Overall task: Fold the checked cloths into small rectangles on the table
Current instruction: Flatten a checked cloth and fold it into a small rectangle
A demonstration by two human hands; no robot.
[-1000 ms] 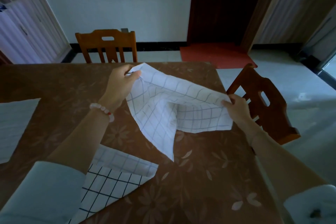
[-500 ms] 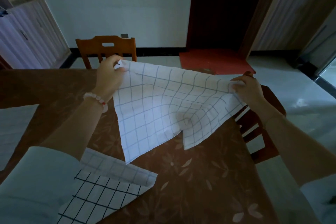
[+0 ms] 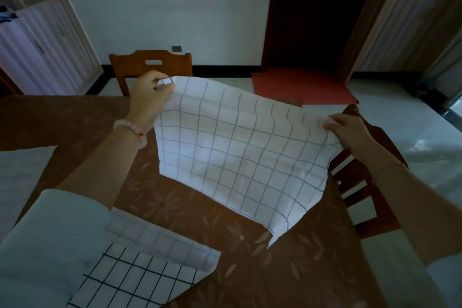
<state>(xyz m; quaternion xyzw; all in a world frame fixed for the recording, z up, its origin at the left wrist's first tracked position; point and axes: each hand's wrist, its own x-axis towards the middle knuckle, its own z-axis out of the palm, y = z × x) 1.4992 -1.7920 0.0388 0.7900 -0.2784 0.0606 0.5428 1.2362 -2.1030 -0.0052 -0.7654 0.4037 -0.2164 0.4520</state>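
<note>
DINING ROOM, DIM LIGHT: A brown, flower-patterned worktop (image 3: 62, 117) fills the lower frame. Above its right half a white checked cloth (image 3: 237, 157) with thin grey lines is held open in the air. Its top edge is pulled nearly straight between the two hands, and its lower part sags toward the worktop. One bottom corner hangs lowest; whether it touches the surface cannot be told.

More cloths wait nearby. A pale sheet (image 3: 22, 177) lies flat at the far left, its pattern too faint to make out. At the near edge a faint-lined cloth (image 3: 160, 237) lies with a black-lined cloth (image 3: 135, 280) on top of it, both partly hidden by the left sleeve. A wooden chair (image 3: 150, 62) stands at the far side, and a second chair (image 3: 362, 197) stands at the right, partly behind the raised cloth.

The left hand (image 3: 150, 100), a bead bracelet (image 3: 130, 130) on its wrist, pinches the far-left corner between thumb and curled fingers. The right hand (image 3: 350, 132) pinches the opposite top corner, bunching it a little.

The step in hand looks like spreading the cloth ahead of a first fold. To do it well, the person should hold the top edge taut and level, then lower the cloth so the hanging edge meets the worktop first. The rest can then be drawn flat without creases, well inside the right edge. The printed lines offer a guide, since matching line to line as corner meets corner should give a square fold. The bunched right corner would want flattening first.
</note>
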